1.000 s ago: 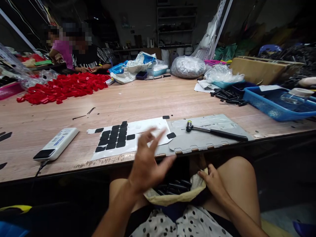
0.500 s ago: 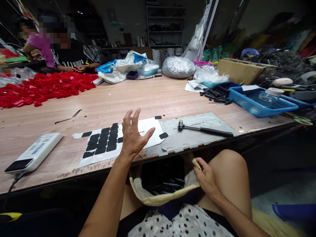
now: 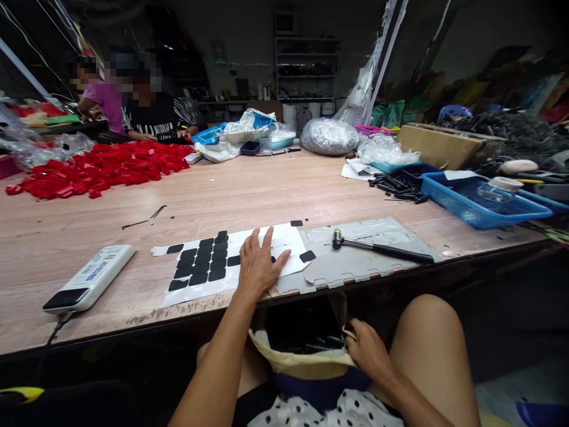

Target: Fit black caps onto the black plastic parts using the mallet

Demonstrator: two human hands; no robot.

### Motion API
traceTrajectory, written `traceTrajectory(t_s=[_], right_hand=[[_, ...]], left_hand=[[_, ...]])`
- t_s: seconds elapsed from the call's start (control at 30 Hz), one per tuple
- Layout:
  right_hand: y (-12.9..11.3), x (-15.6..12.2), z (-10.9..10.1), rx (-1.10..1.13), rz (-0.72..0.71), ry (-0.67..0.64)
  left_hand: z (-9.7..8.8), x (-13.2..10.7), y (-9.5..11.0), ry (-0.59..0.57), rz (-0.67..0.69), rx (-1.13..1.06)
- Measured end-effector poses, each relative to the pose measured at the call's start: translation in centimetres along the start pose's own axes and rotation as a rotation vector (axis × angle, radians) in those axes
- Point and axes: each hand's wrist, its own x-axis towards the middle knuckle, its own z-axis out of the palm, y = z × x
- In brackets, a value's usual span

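Observation:
My left hand (image 3: pixel 258 264) lies spread over the white sheet (image 3: pixel 284 237), its fingers apart and nothing held. Left of it, rows of black rounded-square pads (image 3: pixel 203 258) stick to the sheet. Below the table edge, my right hand (image 3: pixel 365 347) grips the rim of a beige cloth bag (image 3: pixel 306 363) in my lap. Dark slender pieces (image 3: pixel 322 343) show inside the bag; their kind is hard to tell. A hammer (image 3: pixel 382 248) with a black handle rests on the grey board (image 3: pixel 368 231), right of my left hand.
A white power bank (image 3: pixel 91 277) with a cable stands at left. Red plastic parts (image 3: pixel 111 166) are heaped at the far left, near two co-workers. A blue basket (image 3: pixel 484 204) and black pieces (image 3: pixel 400 185) sit at right. Bags (image 3: pixel 329 136) line the back.
My left hand has come down from above the sheet onto it. My right hand still holds the bag rim. The camera view has shifted slightly, so the table appears lower and further right.

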Motion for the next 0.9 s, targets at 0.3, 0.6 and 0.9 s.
traceTrajectory(t_s=[0.3,0.6,0.9], right_hand=[[1.6,1.9,2.6,-0.003,0.089,-0.056],[0.5,2.8,2.1,0.095,0.114,-0.111],[0.7,2.6,1.9,0.221,0.087,-0.094]], left_hand=[[-1.0,1.1,0.4,-0.067,-0.116,-0.090],[-7.6,11.7,2.1,0.453,-0.152,-0.303],[-8.3,14.4,1.6,0.502,-0.123,-0.342]])
